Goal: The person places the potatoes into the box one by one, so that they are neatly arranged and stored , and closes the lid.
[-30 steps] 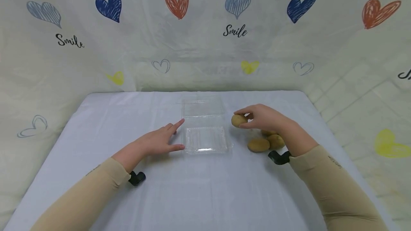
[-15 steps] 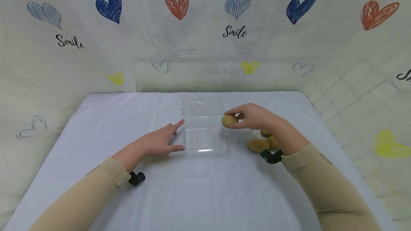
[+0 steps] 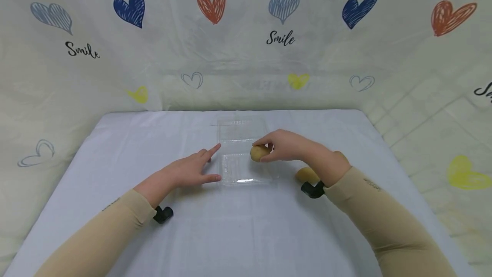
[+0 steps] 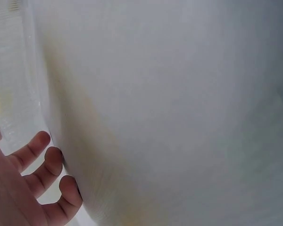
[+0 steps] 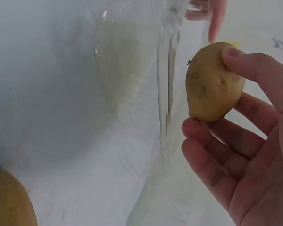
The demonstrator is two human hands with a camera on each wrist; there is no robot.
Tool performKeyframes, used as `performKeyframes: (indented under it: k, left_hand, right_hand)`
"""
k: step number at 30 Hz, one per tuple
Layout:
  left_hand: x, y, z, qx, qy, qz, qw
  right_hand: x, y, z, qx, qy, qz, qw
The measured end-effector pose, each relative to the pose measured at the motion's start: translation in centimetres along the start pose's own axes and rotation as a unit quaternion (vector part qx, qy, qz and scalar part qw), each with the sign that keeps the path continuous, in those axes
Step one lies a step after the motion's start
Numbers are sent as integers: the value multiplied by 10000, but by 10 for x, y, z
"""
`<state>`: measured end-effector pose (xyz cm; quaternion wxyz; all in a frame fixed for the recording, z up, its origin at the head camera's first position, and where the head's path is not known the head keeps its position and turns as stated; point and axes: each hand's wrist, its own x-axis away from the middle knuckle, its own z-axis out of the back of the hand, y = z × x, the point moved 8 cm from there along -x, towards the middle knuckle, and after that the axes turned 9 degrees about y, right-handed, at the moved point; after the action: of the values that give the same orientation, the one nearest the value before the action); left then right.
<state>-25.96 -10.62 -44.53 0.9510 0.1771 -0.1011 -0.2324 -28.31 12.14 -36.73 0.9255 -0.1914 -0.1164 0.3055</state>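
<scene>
Between thumb and fingers, my right hand (image 3: 286,145) holds a potato (image 3: 259,153) over the right part of a clear plastic clamshell container (image 3: 238,174). In the right wrist view the potato (image 5: 212,84) shows brown skin with small dark spots. The container lies unfolded, its lid (image 3: 242,129) on the far side and its base nearer. My left hand (image 3: 190,168) is spread at the container's left side, thumb and index finger reaching to its edge. The left wrist view shows fingers (image 4: 45,169) of that hand loosely bent, nothing held.
Another potato (image 3: 306,175) lies on the white-covered table (image 3: 230,234) right of the container, partly behind the right wrist. A bit of one more potato (image 3: 340,157) peeks out beyond the right forearm. A white curtain with printed hearts hangs behind the table.
My right hand has carried the potato leftward and slightly nearer, from beside the container to above it. The right forearm now covers more of the other potatoes. My left hand stays in place.
</scene>
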Motion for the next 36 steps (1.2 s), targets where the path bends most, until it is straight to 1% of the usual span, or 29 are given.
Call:
performKeyframes:
  k: [6,14,16,24,28,31,36]
  left_hand:
    - [0,1,0,-4,-23,-2,10000]
    - [1,2,2,54,-45,9,10000]
    - [1,2,2,56,-60,41,10000]
    - [0,2,2,153,-26,-27,9999]
    - [0,3,2,167,44,-88,9998]
    - [-1,3,2,138,57,-92,9998]
    - [-1,4,3,161,79,-122,9998]
  right_hand:
    - [-13,-11,-19,259,-284,108,9992]
    - [-26,-26,-42,444,-588,195,9971]
    - [-29,-29,-46,471,-634,201,9967]
    - [-41,-39,-64,483,-831,239,9951]
    - [-46,-41,-69,305,-852,250,9956]
    - [-48,-42,-71,91,-924,146,9956]
    - [-48,-45,-73,-105,-1015,13,9948]
